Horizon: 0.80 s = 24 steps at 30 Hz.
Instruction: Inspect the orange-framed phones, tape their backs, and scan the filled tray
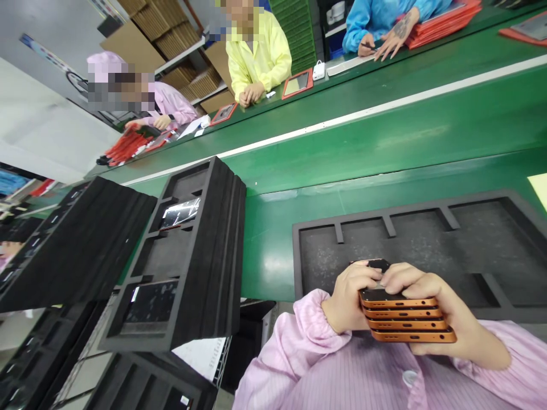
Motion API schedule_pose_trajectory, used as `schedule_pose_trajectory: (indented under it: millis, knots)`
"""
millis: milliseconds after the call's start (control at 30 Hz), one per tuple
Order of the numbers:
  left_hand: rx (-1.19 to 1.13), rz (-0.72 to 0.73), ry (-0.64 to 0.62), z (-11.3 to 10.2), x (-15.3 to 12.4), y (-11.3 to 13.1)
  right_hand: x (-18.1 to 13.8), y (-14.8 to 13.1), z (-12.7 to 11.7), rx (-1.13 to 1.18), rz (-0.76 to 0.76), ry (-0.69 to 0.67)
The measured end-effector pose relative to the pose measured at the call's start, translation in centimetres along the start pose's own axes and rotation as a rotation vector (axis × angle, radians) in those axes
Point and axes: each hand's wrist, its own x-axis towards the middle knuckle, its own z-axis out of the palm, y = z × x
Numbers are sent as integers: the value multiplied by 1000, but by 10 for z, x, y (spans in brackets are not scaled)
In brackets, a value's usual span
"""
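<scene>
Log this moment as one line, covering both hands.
left hand: holding phones, left side | right hand: holding phones, right side | phones: stacked, orange-edged | tray: black, on green bench

Factory workshop: long green bench (384, 134), smocked workers (260, 54), stacked black trays (213, 273)

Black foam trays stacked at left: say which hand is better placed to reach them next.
Likely the left hand, nearer those foam trays than the right hand; both hold the orange-edged phone stack.

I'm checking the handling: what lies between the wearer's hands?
A stack of four orange-edged smartphones is between the left hand and right hand, in the head view.
</scene>
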Motion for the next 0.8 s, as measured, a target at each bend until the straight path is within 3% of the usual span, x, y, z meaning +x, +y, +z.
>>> schedule_pose_trajectory:
  millis: [200,333,400,467,533,600,700,800]
  knots:
    - [44,26,-202,-12,1,-7,-3,2,0,-24,-19,31]
    - [75,92,-308,-24,27,2,-7,-7,-17,24,54,-17]
    - [167,158,-444,-29,50,9,-7,-12,-31,99,80,-36]
    - [322,241,-661,-30,75,14,-2,-14,-44,81,160,42]
    - [474,357,-855,-26,94,13,8,-9,-52,-35,333,162]
    - [568,466,-973,-17,101,6,21,5,-55,-128,503,217]
    - [619,532,-1008,-4,95,-5,42,35,-52,-147,617,215]
    - [647,501,-876,-3,77,-9,58,58,-46,-97,667,178]
